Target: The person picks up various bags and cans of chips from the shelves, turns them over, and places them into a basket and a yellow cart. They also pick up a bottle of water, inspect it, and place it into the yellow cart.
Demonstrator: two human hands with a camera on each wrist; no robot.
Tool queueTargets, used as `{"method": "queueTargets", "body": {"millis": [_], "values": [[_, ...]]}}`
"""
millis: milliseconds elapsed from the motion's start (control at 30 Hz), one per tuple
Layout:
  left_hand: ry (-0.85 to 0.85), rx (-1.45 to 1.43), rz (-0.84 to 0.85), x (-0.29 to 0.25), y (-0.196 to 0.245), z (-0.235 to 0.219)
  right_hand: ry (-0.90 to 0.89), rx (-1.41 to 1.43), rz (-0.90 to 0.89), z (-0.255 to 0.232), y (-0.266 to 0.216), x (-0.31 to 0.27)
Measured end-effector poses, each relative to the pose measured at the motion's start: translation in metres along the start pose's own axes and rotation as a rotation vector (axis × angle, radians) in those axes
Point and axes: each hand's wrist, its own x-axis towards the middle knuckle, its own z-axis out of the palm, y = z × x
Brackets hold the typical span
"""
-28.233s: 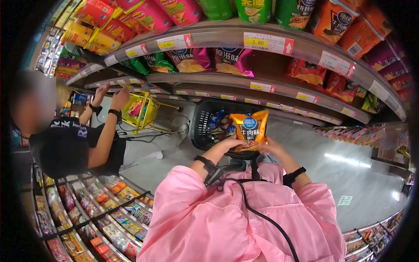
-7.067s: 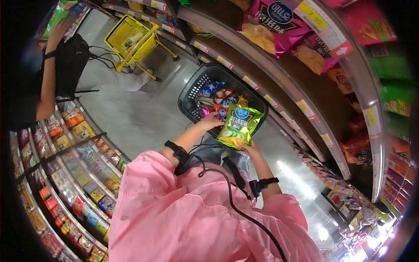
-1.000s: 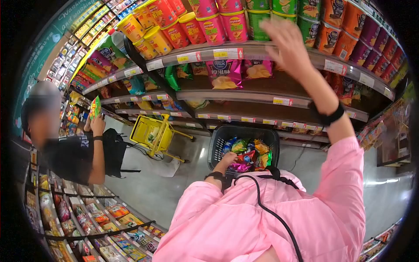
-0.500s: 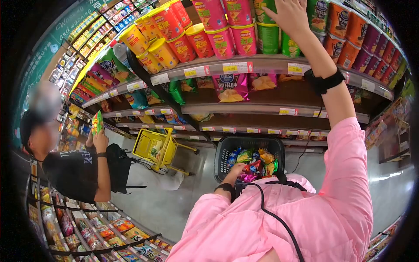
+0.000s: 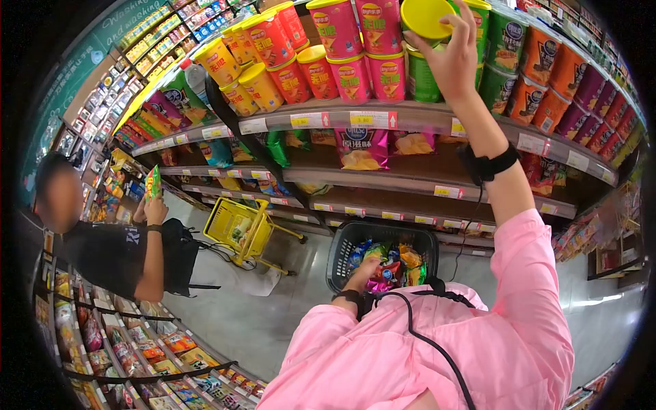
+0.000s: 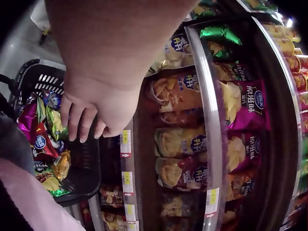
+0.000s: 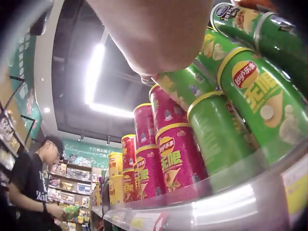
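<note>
My right hand (image 5: 454,65) is raised to the upper shelf and grips a green chip canister (image 7: 185,84), thumb on one side and fingers on the other. The canister is tipped so that its yellow lid (image 5: 425,19) faces the head camera. Another green canister (image 5: 422,78) stands right below it. My left hand (image 5: 365,273) is low over the black basket (image 6: 91,178), its fingers (image 6: 86,122) relaxed and holding nothing. Several chip bags lie in the basket, among them a red bag (image 6: 42,144) and an orange bag (image 6: 61,166).
Pink canisters (image 5: 350,80) and orange canisters (image 5: 538,89) flank the green ones. Chip bags (image 5: 362,150) fill parts of the lower shelf. A yellow cart (image 5: 239,232) stands left on the floor. Beyond it, a person in black (image 5: 109,263) holds a green packet (image 5: 152,183).
My right hand has risen to the upper shelf and taken hold of a green canister, now tilted. My left hand stays at the basket, which holds more bags than in the oldest frames.
</note>
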Motion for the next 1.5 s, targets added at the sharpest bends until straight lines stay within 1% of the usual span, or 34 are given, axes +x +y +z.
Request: {"method": "queueTargets", "body": {"millis": [33,100,133,167,200,233,267,300,367,400,433,500,533,567,600,667,700,733,767,833,867,967,1000,1100,1133,1233,1300,1467,1500], "values": [[-0.003,0.004,-0.016,0.002,-0.001,0.000,-0.019,0.057,0.047,0.002,0.000,-0.002],[-0.011,0.008,-0.050,0.004,-0.002,0.000,0.039,0.077,-0.053,0.005,0.003,-0.003],[0.014,0.004,-0.059,0.003,0.000,0.002,0.076,0.071,-0.104,0.004,-0.001,-0.005],[0.035,-0.037,-0.021,0.007,-0.001,0.002,0.113,0.066,-0.153,0.002,-0.005,-0.007],[0.055,-0.078,0.015,0.013,-0.004,0.001,0.080,0.047,-0.186,-0.008,-0.007,-0.006],[0.074,-0.118,0.049,0.007,0.005,0.003,0.101,0.118,-0.179,-0.018,-0.006,-0.008],[0.061,-0.089,0.182,0.001,0.016,0.003,0.120,0.188,-0.170,-0.027,-0.005,-0.012],[0.047,-0.059,0.313,-0.015,0.047,0.005,0.136,0.257,-0.159,-0.036,-0.007,-0.017],[0.103,-0.244,0.713,-0.005,0.071,0.012,0.053,0.705,0.144,-0.059,-0.027,-0.031],[0.099,-0.185,0.728,-0.021,0.102,0.015,0.035,0.926,0.385,-0.071,-0.040,-0.039],[0.094,-0.126,0.741,-0.052,0.145,0.020,-0.008,1.134,0.589,-0.086,-0.050,-0.046],[0.030,-0.093,0.906,-0.115,0.215,0.038,-0.074,1.131,0.753,-0.100,-0.055,-0.066],[0.043,0.177,0.924,-0.143,0.239,0.037,-0.079,1.215,0.882,-0.109,-0.059,-0.073],[0.000,0.256,0.959,-0.169,0.255,0.042,-0.079,1.296,1.012,-0.117,-0.063,-0.078],[-0.045,0.331,0.996,-0.194,0.270,0.047,-0.135,1.289,1.088,-0.123,-0.056,-0.089],[-0.097,0.146,1.149,-0.241,0.295,0.071,-0.040,1.353,1.197,-0.127,-0.066,-0.092],[-0.045,0.109,1.262,-0.250,0.303,0.081,0.012,1.385,1.246,-0.130,-0.070,-0.093],[0.015,0.076,1.374,-0.258,0.311,0.090,0.007,1.318,1.294,-0.134,-0.067,-0.101],[0.087,0.068,1.510,-0.258,0.319,0.096,-0.020,1.373,1.310,-0.136,-0.068,-0.103],[0.158,0.065,1.760,-0.256,0.333,0.106,-0.082,1.486,1.330,-0.137,-0.070,-0.103],[0.153,0.071,1.870,-0.255,0.338,0.110,-0.134,1.484,1.468,-0.143,-0.070,-0.104],[0.084,0.030,1.981,-0.261,0.345,0.119,-0.274,1.548,1.497,-0.141,-0.074,-0.095],[0.055,0.009,1.993,-0.262,0.346,0.120,-0.292,1.625,1.504,-0.141,-0.077,-0.094],[-0.084,-0.213,1.990,-0.268,0.351,0.130,-0.344,1.710,1.587,-0.140,-0.081,-0.095],[-0.078,-0.219,2.007,-0.268,0.353,0.133,-0.375,1.755,1.528,-0.139,-0.078,-0.097],[-0.069,-0.268,2.035,-0.266,0.352,0.144,-0.364,1.894,1.601,-0.138,-0.071,-0.111],[-0.029,-0.263,2.032,-0.268,0.351,0.147,-0.381,1.942,1.676,-0.138,-0.067,-0.121],[0.106,-0.186,2.002,-0.270,0.349,0.148,-0.494,1.955,1.943,-0.134,-0.063,-0.151],[0.126,-0.182,2.002,-0.269,0.349,0.148,-0.475,1.972,1.948,-0.132,-0.067,-0.141]]}}
